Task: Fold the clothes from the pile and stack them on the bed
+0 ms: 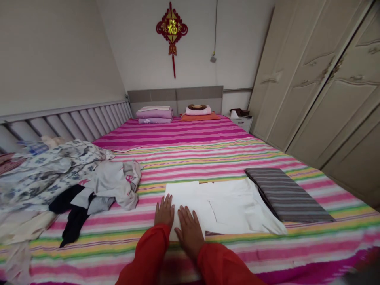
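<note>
A white garment (231,204) lies spread out on the striped bedsheet, its left part folded over into a flat panel. My left hand (164,211) rests flat on the left edge of that panel, fingers stretched out. Beside it, my right hand (189,229) also lies flat on the white cloth with its fingers extended. Neither hand grasps anything. Just right of the white garment is a folded grey striped cloth (289,194), touching or nearly touching its edge.
A heap of loose clothes (74,174) covers the bed's left side, with a black garment (74,221) at its near edge. Folded bedding (154,114) and a pillow (198,111) sit by the headboard (178,97). A wardrobe (320,87) stands along the right.
</note>
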{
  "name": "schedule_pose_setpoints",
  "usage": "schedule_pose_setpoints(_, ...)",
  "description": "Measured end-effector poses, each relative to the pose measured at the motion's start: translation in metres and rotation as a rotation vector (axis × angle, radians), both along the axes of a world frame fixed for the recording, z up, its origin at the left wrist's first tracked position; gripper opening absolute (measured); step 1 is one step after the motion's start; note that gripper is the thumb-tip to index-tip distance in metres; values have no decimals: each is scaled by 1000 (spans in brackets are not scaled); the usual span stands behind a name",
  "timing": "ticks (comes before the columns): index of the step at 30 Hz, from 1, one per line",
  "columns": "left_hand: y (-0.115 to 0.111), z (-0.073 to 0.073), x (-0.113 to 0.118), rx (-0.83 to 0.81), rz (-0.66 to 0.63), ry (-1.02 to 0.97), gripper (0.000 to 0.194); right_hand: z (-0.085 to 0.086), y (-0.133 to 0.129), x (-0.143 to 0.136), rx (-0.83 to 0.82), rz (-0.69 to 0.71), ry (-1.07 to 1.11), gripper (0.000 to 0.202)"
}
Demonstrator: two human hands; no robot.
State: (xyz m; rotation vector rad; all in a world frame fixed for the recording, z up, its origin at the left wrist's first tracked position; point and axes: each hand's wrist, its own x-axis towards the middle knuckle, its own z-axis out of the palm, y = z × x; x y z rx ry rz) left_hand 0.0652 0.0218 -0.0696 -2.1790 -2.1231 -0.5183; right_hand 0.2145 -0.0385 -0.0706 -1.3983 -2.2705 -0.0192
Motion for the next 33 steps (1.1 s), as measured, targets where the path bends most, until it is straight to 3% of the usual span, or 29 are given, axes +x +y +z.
schedule_pose_setpoints(4, 2, -9, -3, 58, -1, -1, 49, -6, 16, 18, -76, -116, 0, 60)
schedule_pose_setpoints(8, 2, -12, -2, 78, 5, -1, 50, 22, 35, 35, -179, -342, 29, 60)
schedule_pose_setpoints(10, 2, -13, -2, 76, -1, -5, 51, 37, 40, 24, -183, -328, 56, 59)
schedule_pose_setpoints(12, 2, -13, -3, 69, -2, -10, 51, 45, 44, 4, -175, -203, 83, 56)
schedule_pose_setpoints(14, 2, -14, -4, 58, -6, -10, 51, 44, 51, -16, -224, -71, 92, 53)
schedule_pose_setpoints(16, 2, -16, -5, 54, -11, -6, 51, 37, 61, -26, -294, -32, 89, 53)
schedule_pose_setpoints(20, 1, -18, -4, 95, -13, -4, 50, 30, 95, -12, -328, -162, 58, 56)
schedule_pose_setpoints(25, 1, -24, -3, 184, -4, -14, 50, 45, 125, 1, -372, -332, 36, 56)
schedule_pose_setpoints(27, 1, -29, -4, 208, -11, -16, 50, 49, 124, -9, -329, -206, 61, 54)
schedule_pose_setpoints(30, 4, -40, -7, 219, -32, -8, 50, 46, 118, -32, -311, 153, 74, 51)
schedule_pose_setpoints(33, 6, -48, -9, 240, -37, 0, 49, 41, 119, -48, -366, 228, 65, 50)
